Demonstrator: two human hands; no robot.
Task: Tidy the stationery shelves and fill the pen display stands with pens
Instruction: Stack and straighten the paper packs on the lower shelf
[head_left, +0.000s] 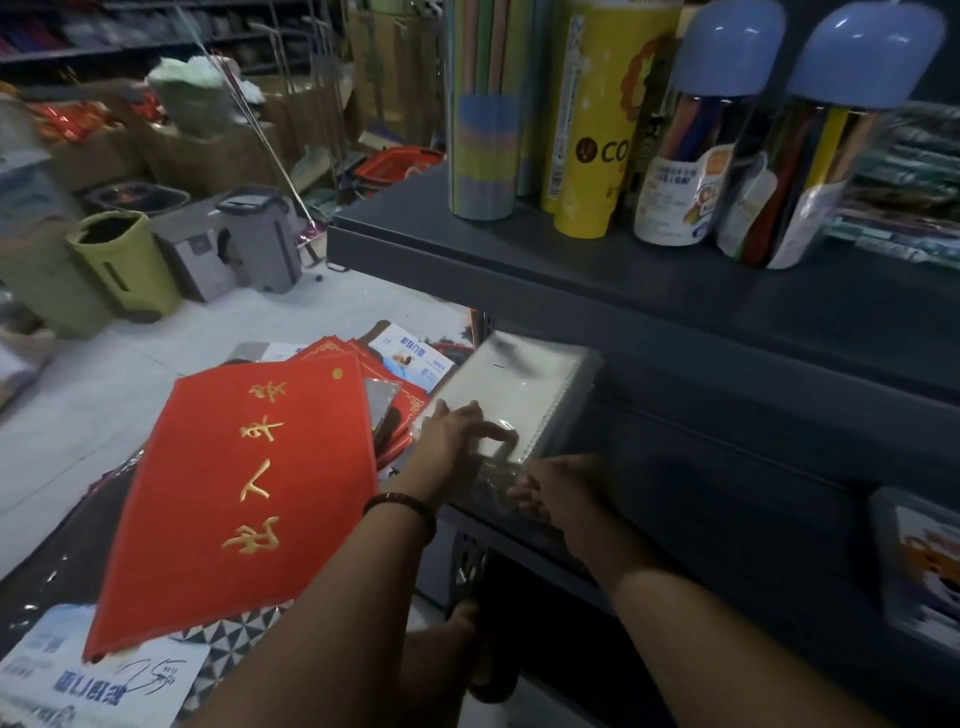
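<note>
Lying on lower shelf (727, 457): plastic-wrapped spiral notebook stack (519, 379). Left hand (452, 436) flat on top, fingers straight. Right hand (556, 488) at near edge; grip blurred, cannot tell. Coloured-pen tubs (696, 156) upright on upper shelf (519, 249).

The left grip (457, 436) lays its fingers flat on a clear-wrapped white spiral pad (524, 384) on the lower shelf (701, 457). The right grip (558, 493), blurred, is at the wrap's near edge. A red mat (234, 493) with gold characters lies just left. Blue-capped pen jars (696, 171) stand on the upper shelf (519, 260).
</note>
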